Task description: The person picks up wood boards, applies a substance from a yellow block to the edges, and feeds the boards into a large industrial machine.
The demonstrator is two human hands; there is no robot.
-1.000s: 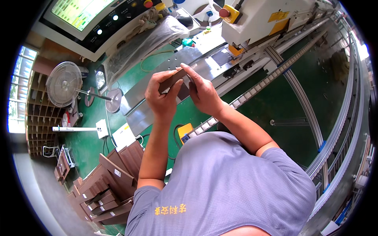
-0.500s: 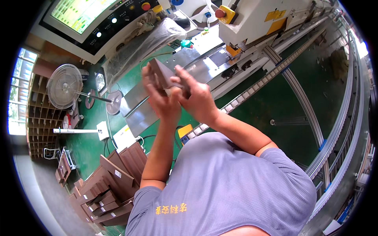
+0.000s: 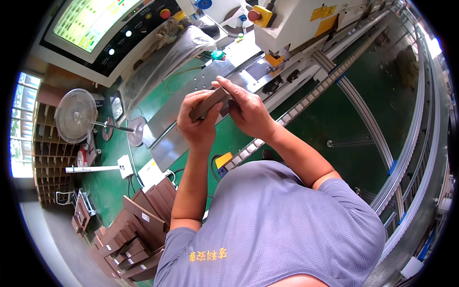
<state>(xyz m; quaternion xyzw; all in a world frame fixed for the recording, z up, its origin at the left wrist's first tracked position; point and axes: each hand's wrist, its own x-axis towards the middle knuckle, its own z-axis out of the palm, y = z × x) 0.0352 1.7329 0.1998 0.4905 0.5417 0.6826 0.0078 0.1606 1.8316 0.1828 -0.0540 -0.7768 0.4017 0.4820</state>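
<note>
Now the left hand clasps a re-angled brown block; right hand grip unclear.

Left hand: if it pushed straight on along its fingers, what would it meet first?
Most likely the fingers of the right hand, which lie just ahead near the upper end of the brown piece that the left hand holds; the depth between them is hard to judge.

From far away I see the left hand, which holds a brown piece in its fingers. The right hand is at the upper end of this piece. Beyond them there is a shiny metal worktop; a fan and brown boards are on the left.
</note>
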